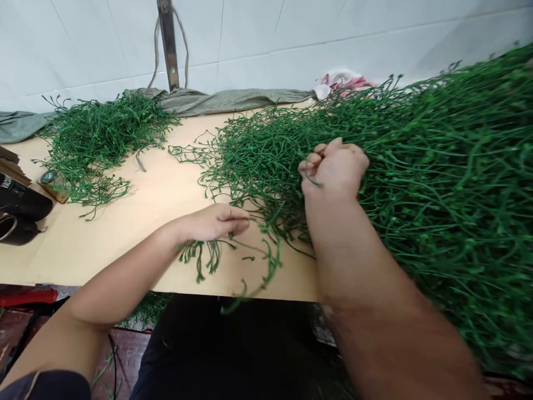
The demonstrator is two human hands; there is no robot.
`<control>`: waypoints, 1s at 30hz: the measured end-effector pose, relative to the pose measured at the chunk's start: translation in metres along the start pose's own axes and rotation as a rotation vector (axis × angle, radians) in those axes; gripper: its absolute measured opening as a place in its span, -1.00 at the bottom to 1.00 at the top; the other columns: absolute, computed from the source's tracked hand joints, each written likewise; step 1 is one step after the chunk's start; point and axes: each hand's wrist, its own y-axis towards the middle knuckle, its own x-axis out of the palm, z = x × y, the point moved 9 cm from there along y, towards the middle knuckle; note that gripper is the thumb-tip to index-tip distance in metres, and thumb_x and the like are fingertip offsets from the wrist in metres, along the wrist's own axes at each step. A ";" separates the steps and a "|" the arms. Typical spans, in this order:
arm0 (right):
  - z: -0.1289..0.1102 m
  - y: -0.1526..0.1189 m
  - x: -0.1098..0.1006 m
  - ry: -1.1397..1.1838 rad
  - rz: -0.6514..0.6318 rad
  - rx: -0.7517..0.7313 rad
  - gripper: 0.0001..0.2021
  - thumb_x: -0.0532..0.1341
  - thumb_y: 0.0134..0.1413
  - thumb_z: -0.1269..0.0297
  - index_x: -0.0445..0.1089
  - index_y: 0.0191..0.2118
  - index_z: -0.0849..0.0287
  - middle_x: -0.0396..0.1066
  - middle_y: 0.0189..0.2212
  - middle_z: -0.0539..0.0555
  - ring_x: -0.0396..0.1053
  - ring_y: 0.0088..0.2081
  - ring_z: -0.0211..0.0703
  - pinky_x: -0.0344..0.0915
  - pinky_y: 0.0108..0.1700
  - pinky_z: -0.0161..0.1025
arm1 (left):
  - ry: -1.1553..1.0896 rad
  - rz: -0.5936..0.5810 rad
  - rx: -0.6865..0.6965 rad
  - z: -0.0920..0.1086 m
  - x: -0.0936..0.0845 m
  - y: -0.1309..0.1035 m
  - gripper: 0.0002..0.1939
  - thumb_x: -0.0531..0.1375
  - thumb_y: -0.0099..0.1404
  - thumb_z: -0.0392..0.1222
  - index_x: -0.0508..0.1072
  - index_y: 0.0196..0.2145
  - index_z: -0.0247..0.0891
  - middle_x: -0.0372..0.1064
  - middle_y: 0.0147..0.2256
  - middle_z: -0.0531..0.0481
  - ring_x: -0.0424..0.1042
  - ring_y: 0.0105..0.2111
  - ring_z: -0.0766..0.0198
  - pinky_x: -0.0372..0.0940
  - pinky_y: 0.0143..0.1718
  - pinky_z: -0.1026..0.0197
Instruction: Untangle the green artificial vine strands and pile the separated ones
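Nearest to the camera, the right forearm (366,278) is stretched over the edge of the table (150,194). The right hand (335,166) is placed at the large heap of green stems (449,183), which is spread behind it and to both its sides. Its fingers are curled inward and a thin stem (312,181) is seen beside them; whether this is gripped cannot be told. By the left hand (216,221), a small bunch of stems (200,261) is grasped, its tips hanging below the palm. A smaller heap (104,130) is laid farther left, apart from both hands.
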 end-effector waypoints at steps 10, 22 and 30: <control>-0.001 -0.049 0.060 0.046 -0.216 0.072 -0.69 0.14 0.08 0.11 0.04 -0.51 0.14 0.29 -0.57 -0.14 0.14 -0.70 -0.52 0.15 -0.69 -0.50 | -0.171 0.563 0.030 -0.010 -0.073 0.001 -0.72 0.13 0.24 -0.12 0.23 -0.55 -0.32 0.03 -0.68 0.19 -0.07 -0.71 0.57 -0.18 -0.67 0.39; -0.022 -0.043 0.034 -0.379 -0.085 -0.485 -0.79 0.23 -0.05 0.29 0.26 -0.24 0.14 0.26 -0.16 0.15 0.34 -0.17 -0.15 0.36 -0.17 -0.07 | -0.233 0.679 0.046 -0.016 -0.091 -0.006 -0.85 0.19 0.16 -0.27 0.30 -0.50 -0.33 0.19 -0.62 0.16 0.00 -0.69 0.58 -0.12 -0.66 0.41; -0.018 -0.097 0.094 -0.441 -0.621 -0.505 -0.85 0.22 -0.08 0.28 0.38 -0.32 0.18 0.34 -0.33 0.10 0.32 -0.27 -0.16 0.35 -0.31 -0.19 | -0.301 0.716 0.069 -0.015 -0.093 -0.006 -0.81 0.19 0.15 -0.35 0.23 -0.54 -0.32 0.06 -0.68 0.21 -0.07 -0.70 0.57 -0.12 -0.66 0.40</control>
